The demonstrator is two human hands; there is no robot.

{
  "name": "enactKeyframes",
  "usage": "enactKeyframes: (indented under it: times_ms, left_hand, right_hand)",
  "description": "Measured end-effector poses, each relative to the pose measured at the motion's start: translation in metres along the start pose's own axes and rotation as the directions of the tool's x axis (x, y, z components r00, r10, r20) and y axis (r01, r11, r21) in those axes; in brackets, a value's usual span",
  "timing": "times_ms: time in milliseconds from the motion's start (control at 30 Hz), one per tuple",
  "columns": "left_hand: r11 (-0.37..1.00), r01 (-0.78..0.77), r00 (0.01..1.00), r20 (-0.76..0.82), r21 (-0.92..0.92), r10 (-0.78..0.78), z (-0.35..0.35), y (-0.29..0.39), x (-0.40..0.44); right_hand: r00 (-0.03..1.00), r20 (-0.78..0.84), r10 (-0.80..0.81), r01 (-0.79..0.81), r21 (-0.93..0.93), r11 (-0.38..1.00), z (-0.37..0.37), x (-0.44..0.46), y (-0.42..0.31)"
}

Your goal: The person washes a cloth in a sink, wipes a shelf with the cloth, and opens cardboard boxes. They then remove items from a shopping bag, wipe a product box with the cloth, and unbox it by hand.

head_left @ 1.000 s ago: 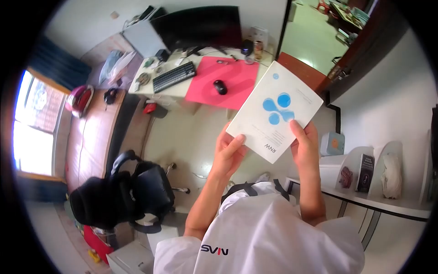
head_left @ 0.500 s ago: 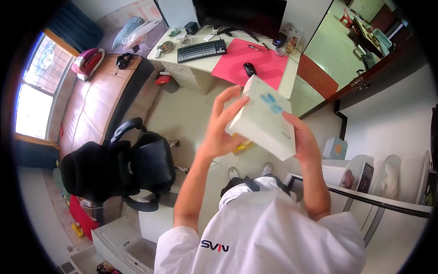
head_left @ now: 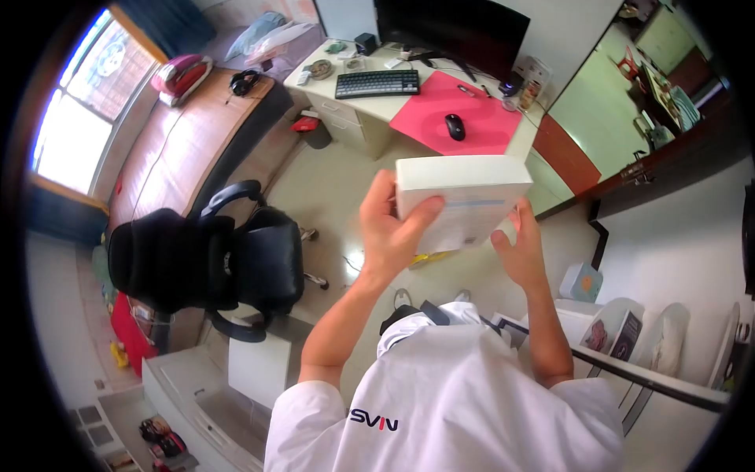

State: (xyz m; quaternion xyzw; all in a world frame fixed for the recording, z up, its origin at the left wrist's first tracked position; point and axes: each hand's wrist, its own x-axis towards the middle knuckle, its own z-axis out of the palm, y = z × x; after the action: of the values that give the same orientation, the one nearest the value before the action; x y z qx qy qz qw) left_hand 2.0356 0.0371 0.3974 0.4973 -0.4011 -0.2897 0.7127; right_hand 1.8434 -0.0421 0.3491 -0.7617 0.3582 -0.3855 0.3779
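Observation:
A white box (head_left: 460, 193) is held up in front of me, a plain narrow side facing up and a face with small print and a bluish line toward me. My left hand (head_left: 395, 228) grips its left end, thumb on the printed face and the other fingers behind. At the box's right end, my right hand (head_left: 521, 242) has its thumb apart from the fingers; the fingertips are at the edge, and whether they touch it I cannot tell. Beyond the box lies a pink mat (head_left: 448, 118) with a black mouse (head_left: 454, 127) on it.
The desk holds a keyboard (head_left: 377, 84) and a monitor (head_left: 456, 35). A black office chair (head_left: 263, 256) stands at the left, beside a bed (head_left: 169, 149). Open drawers (head_left: 228, 409) are at the lower left, and a shelf unit (head_left: 578, 315) is at the right.
The box has been turned, so its blue-patterned cover is out of sight and another face shows. My left hand has closed on it, while my right hand has loosened. The view has shifted left.

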Motion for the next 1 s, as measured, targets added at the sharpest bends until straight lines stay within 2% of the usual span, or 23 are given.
enactKeyframes:
  times_ms: [67, 100, 167, 200, 267, 300, 367, 433, 467, 533, 567, 667, 700, 733, 767, 800, 833, 867, 900, 933, 967, 1000]
  left_hand:
    - [0.998, 0.049, 0.999, 0.019, -0.033, -0.048, 0.009, 0.003, -0.006]
    - [0.999, 0.045, 0.999, 0.007, -0.029, -0.045, 0.015, 0.007, -0.009]
    - [0.997, 0.065, 0.998, -0.009, -0.028, -0.066, 0.024, 0.014, -0.016]
    - [0.996, 0.087, 0.996, 0.02, -0.004, -0.087, 0.024, 0.016, -0.018]
    - [0.995, 0.096, 0.994, 0.048, -0.009, -0.096, 0.028, 0.027, -0.023]
    - [0.994, 0.107, 0.991, 0.084, -0.011, -0.106, 0.029, 0.031, -0.025]
    - [0.996, 0.083, 0.993, 0.086, 0.028, -0.085, 0.028, 0.031, -0.028]
    - [0.998, -0.029, 0.997, 0.08, 0.051, 0.025, 0.029, 0.03, -0.032]
    - [0.998, -0.028, 0.997, 0.074, 0.05, 0.024, 0.03, 0.031, -0.033]
    - [0.987, -0.152, 0.987, 0.049, 0.043, 0.15, 0.033, 0.034, -0.036]
    - [0.987, -0.152, 0.988, 0.045, 0.044, 0.15, 0.034, 0.035, -0.037]
    - [0.984, -0.174, 0.984, -0.048, -0.03, 0.173, 0.034, 0.033, -0.038]
    - [0.978, -0.199, 0.978, -0.046, 0.061, 0.202, 0.031, 0.03, -0.038]
    - [0.963, -0.222, 0.972, -0.039, 0.151, 0.23, 0.027, 0.028, -0.037]
    - [0.963, -0.224, 0.973, -0.031, 0.148, 0.231, 0.024, 0.028, -0.034]
    - [0.986, -0.157, 0.986, -0.051, 0.063, 0.16, 0.021, 0.028, -0.031]
    - [0.996, -0.086, 0.995, -0.061, -0.025, 0.084, 0.017, 0.027, -0.026]
    - [0.996, -0.083, 0.996, -0.044, -0.032, 0.082, 0.011, 0.023, -0.021]
    - [0.993, -0.03, 0.999, -0.049, -0.113, 0.025, 0.005, 0.016, -0.015]
    - [0.981, 0.022, 0.998, -0.051, -0.192, -0.032, 0.0, 0.01, -0.012]
    - [0.98, 0.025, 0.999, -0.036, -0.195, -0.033, -0.002, 0.005, -0.01]
    - [0.965, 0.027, 0.998, -0.051, -0.26, -0.042, -0.004, 0.001, -0.008]
  right_hand:
    - [0.989, 0.148, -0.014, -0.05, 0.418, 0.907, 0.004, 0.001, 0.002]
    - [0.987, 0.158, -0.022, -0.048, 0.422, 0.905, 0.007, 0.002, 0.007]
    - [0.981, 0.145, 0.132, -0.195, 0.667, 0.719, 0.013, 0.004, 0.019]
    - [0.98, 0.154, 0.129, -0.199, 0.664, 0.721, 0.013, 0.004, 0.015]
    - [0.931, 0.237, 0.276, -0.352, 0.78, 0.518, 0.011, 0.004, 0.004]
    - [0.93, 0.246, 0.273, -0.358, 0.777, 0.519, 0.012, 0.004, 0.006]
    - [0.932, 0.311, 0.188, -0.362, 0.83, 0.425, 0.012, 0.005, 0.011]
    - [0.925, 0.335, 0.177, -0.379, 0.83, 0.408, 0.012, 0.005, 0.006]
    - [0.921, 0.35, 0.168, -0.388, 0.834, 0.391, 0.012, 0.005, 0.003]
    - [0.921, 0.352, 0.169, -0.39, 0.841, 0.376, 0.014, 0.003, 0.0]
    - [0.921, 0.349, 0.17, -0.388, 0.849, 0.359, 0.015, 0.003, -0.002]
    - [0.928, 0.33, 0.171, -0.371, 0.84, 0.396, 0.013, 0.002, -0.006]
    - [0.929, 0.329, 0.171, -0.371, 0.84, 0.396, 0.014, 0.001, -0.006]
    - [0.938, 0.268, 0.219, -0.341, 0.823, 0.454, 0.014, 0.0, -0.007]
    - [0.944, 0.199, 0.264, -0.312, 0.801, 0.512, 0.015, -0.002, -0.009]
    - [0.945, 0.188, 0.267, -0.304, 0.803, 0.513, 0.013, -0.003, -0.014]
    - [0.943, 0.173, 0.285, -0.317, 0.727, 0.609, 0.011, -0.003, -0.024]
    - [0.94, 0.154, 0.305, -0.33, 0.64, 0.694, 0.008, -0.004, -0.033]
    - [0.94, 0.137, 0.313, -0.325, 0.641, 0.696, 0.006, -0.005, -0.043]
    - [0.954, 0.128, 0.272, -0.295, 0.567, 0.769, 0.006, -0.006, -0.052]
    - [0.965, 0.123, 0.23, -0.261, 0.49, 0.832, 0.008, -0.006, -0.059]
    - [0.976, 0.088, 0.199, -0.216, 0.511, 0.832, 0.011, -0.006, -0.062]
